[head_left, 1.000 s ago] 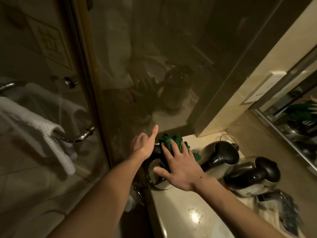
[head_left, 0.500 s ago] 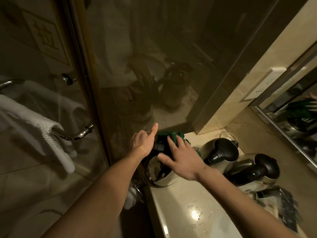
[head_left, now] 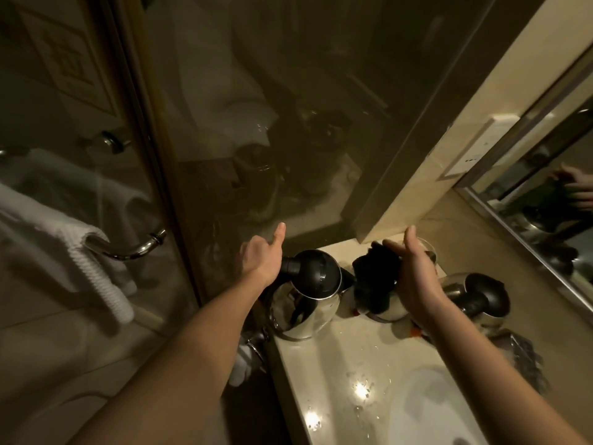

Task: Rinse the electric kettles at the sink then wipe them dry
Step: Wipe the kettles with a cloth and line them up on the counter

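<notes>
Three steel electric kettles with black lids stand on the wet counter (head_left: pixel 324 380). My left hand (head_left: pixel 261 256) grips the black handle of the left kettle (head_left: pixel 305 303), thumb pointing up. My right hand (head_left: pixel 415 277) holds a dark green cloth (head_left: pixel 373 277) against the middle kettle (head_left: pixel 385 311), which is mostly hidden under cloth and hand. The right kettle (head_left: pixel 481 301) stands untouched beside my right wrist. The sink basin (head_left: pixel 430 409) lies at the lower right.
A glass shower door with a chrome handle (head_left: pixel 128 248) and a white towel (head_left: pixel 86 261) is on the left. A mirror (head_left: pixel 545 203) runs along the right wall, with a socket plate (head_left: pixel 471 149) beside it. Dark packets (head_left: pixel 526 358) lie near the right kettle.
My right hand has carried the cloth off the left kettle's lid and over to the middle kettle. My left hand has kept its hold on the left kettle's handle.
</notes>
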